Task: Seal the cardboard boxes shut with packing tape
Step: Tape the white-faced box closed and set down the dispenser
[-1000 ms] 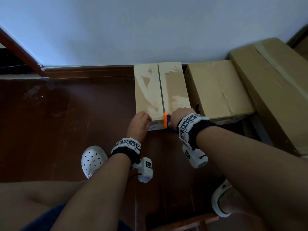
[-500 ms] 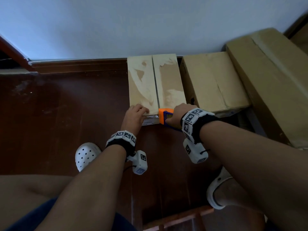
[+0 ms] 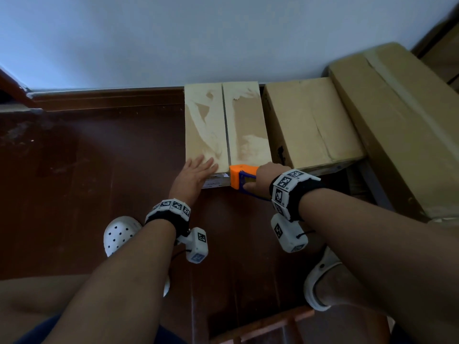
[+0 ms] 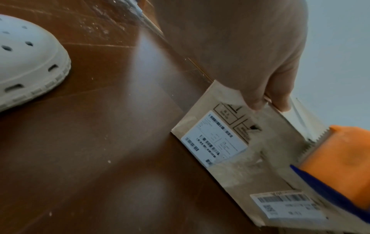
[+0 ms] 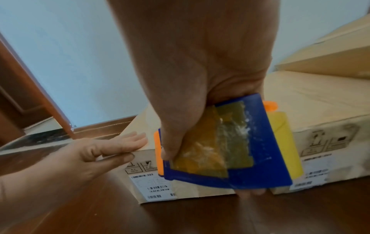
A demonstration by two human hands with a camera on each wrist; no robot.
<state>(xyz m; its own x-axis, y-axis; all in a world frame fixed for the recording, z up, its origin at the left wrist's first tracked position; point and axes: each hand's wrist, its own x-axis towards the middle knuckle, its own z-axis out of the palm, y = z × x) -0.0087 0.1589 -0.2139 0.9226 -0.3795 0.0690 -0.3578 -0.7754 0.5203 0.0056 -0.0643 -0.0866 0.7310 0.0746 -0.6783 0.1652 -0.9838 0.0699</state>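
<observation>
A small cardboard box [image 3: 206,125] lies on the floor against the wall, its two top flaps meeting at a centre seam [image 3: 226,135]. My left hand [image 3: 200,167] lies flat, fingers straight, on the left flap near the front edge; it appears again in the right wrist view as my left hand [image 5: 120,148]. My right hand [image 3: 263,178] grips an orange and blue tape dispenser [image 3: 238,178] at the box's front edge, at the near end of the seam. The dispenser's toothed blade [image 4: 314,142] touches the front face [image 4: 230,166], which carries white labels. Yellowish tape shows on the dispenser [image 5: 230,150].
A second cardboard box [image 3: 310,120] sits to the right of the small one, and a large tall box [image 3: 402,125] stands beyond it. My white clogs [image 3: 119,234] [image 3: 320,281] rest on the dark wooden floor. A wooden frame [image 3: 260,326] is at the bottom edge.
My left hand has gone from curled at the box's front edge to lying flat with straight fingers on the left flap. The dispenser stays at the front edge by the seam.
</observation>
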